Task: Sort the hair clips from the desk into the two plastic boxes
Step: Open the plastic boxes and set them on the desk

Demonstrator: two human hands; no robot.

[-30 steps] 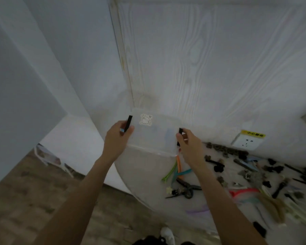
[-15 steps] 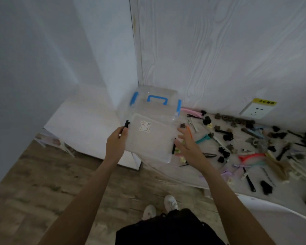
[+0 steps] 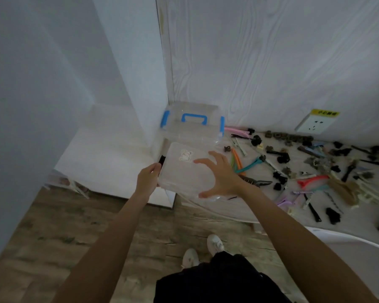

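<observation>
Left hand [image 3: 148, 179] is gripping the black-latched left edge of a clear plastic box [image 3: 184, 169] at the surface's [image 3: 260, 206] left end. Right hand [image 3: 221, 174], fingers spread, is hovering over its lid. Blue-handled box [image 3: 193, 123] is sitting behind; hair clips [image 3: 311, 165] are lying scattered rightward.

1. The clear plastic box with a sticker [image 3: 185, 171] hides the left hand's [image 3: 146, 179] fingertips.
2. The right hand [image 3: 222, 176] covers that box's right side.
3. The small dark hair clips [image 3: 280, 158] blur together.
4. The white worktop [image 3: 359, 215] runs off the right edge.
</observation>
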